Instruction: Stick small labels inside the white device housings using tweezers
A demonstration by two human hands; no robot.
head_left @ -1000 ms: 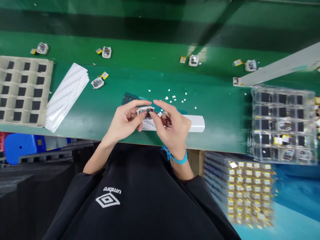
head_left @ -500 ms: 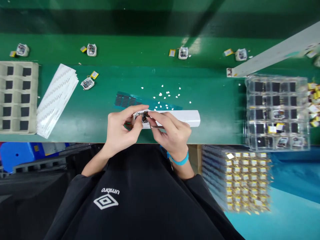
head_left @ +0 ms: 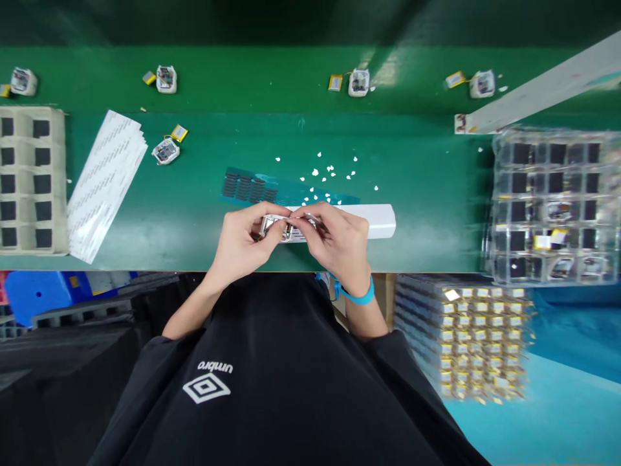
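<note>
Between the thumb and fingers of my left hand (head_left: 245,243) is a small white device housing (head_left: 270,223) with a circuit board inside. My right hand (head_left: 342,243) is closed beside it, its thumb and index fingertips pinched together at the housing's right edge. A thin metal tool (head_left: 312,218) shows partly among the right fingers; most of it is hidden. Beneath both hands a long white block (head_left: 381,221) lies on the green bench. Just beyond it are a teal sheet with dark pads (head_left: 249,187) and scattered white bits (head_left: 315,172).
White housings with yellow batteries (head_left: 165,151) sit at the left and along the back. Paper strips (head_left: 105,184) lie by a beige tray (head_left: 59,188). At right stand a clear tray (head_left: 490,213) and a slanted white bar (head_left: 538,97). Stacked trays of batteries (head_left: 480,343) stand below the bench.
My right fingertips have come together at the housing's right edge, where they were over its board. The housing is turned slightly in my left hand. The whole view has shifted a little.
</note>
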